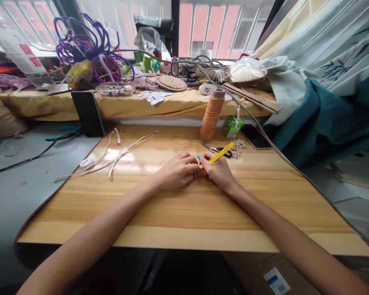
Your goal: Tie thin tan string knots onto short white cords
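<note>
One slim yellow tool, head view, is pinched in the R hand, mid-worktop. Long axis slants up, away & to the right; lower end points twd the L hand, just beside, fingers curled in; its grip, if any, can't be told, prob. too small. Tool: straight, bright, w/ dark marks nr upper end.

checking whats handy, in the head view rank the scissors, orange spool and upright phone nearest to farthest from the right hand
1. Scissors, just beyond the right hand.
2. Orange spool, standing farther back.
3. Upright phone, far to the left.
</note>
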Motion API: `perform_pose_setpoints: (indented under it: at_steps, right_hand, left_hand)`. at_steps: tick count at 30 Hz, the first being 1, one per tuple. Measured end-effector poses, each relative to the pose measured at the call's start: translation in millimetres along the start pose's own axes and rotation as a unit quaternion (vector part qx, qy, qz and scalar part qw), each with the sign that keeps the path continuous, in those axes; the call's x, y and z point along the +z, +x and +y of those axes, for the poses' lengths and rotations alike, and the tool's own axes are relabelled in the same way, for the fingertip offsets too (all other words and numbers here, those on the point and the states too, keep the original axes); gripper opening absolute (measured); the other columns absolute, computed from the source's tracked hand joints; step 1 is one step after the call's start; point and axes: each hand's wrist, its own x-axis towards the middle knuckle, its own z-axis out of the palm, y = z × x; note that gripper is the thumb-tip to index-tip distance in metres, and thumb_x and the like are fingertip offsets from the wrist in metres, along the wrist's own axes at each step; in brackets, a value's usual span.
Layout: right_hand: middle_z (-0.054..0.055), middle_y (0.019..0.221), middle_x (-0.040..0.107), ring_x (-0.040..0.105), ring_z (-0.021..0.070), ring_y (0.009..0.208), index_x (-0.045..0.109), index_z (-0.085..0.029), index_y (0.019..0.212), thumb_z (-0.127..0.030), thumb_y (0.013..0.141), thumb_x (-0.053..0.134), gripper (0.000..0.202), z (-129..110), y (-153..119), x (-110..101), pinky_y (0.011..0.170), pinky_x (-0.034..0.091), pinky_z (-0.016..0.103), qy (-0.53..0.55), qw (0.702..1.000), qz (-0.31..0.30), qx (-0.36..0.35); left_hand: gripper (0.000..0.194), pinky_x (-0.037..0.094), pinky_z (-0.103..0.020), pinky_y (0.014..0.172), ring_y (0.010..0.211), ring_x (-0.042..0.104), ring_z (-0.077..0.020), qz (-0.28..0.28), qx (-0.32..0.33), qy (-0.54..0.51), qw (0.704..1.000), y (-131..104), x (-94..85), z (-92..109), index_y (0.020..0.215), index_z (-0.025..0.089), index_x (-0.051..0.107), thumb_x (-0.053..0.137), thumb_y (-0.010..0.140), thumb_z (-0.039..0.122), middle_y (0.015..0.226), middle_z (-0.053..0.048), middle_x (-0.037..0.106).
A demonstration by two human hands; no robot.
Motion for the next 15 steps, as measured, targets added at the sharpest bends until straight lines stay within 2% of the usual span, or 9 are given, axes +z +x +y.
perform_pose_setpoints:
  at_steps: [6,9,13,15]
  right_hand:
    - [-0.003,0.043,0.043,0.038,0.0085,0.041,0.042,-0.019,0.053,-0.028,0.076,0.040,0.025,-0.7,-1.2,2.6,0.041,0.028,0.021,-0.026,0.999,0.027,-0.021]
    - [-0.003,0.044,0.043,0.039,0.0084,0.042,0.044,-0.018,0.055,-0.028,0.076,0.040,0.023,-2.0,-2.2,1.9,0.041,0.028,0.020,-0.018,1.000,0.013,-0.021]
    - [-0.003,0.042,0.043,0.039,0.0087,0.040,0.045,-0.019,0.058,-0.028,0.076,0.040,0.021,-2.7,-3.0,0.4,0.040,0.027,0.021,0.001,1.000,-0.005,-0.012]
    - [-0.004,0.040,0.043,0.039,0.0088,0.039,0.045,-0.019,0.057,-0.028,0.075,0.040,0.021,-3.0,-2.5,0.7,0.039,0.027,0.021,-0.003,1.000,0.000,-0.004]
  left_hand:
    - [0.017,0.036,-0.029,0.080,0.086,0.042,-0.0162,-0.002,-0.006,0.041,0.999,1.3,3.2,1.9,0.078,0.017,0.056,0.040,0.074,0.014,0.091,-0.004,0.054]
    - [0.015,0.035,-0.030,0.081,0.086,0.042,-0.0166,-0.009,-0.005,0.064,0.998,1.1,2.4,4.0,0.079,0.016,0.055,0.042,0.074,0.016,0.090,-0.005,0.054]
    - [0.015,0.035,-0.032,0.081,0.088,0.043,-0.0175,0.009,0.000,0.083,0.996,0.4,2.9,6.1,0.078,0.016,0.055,0.043,0.076,0.025,0.090,-0.006,0.054]
    - [0.015,0.035,-0.032,0.081,0.089,0.043,-0.0176,0.012,0.002,0.091,0.996,0.3,4.1,6.9,0.078,0.016,0.055,0.043,0.077,0.024,0.092,-0.006,0.055]
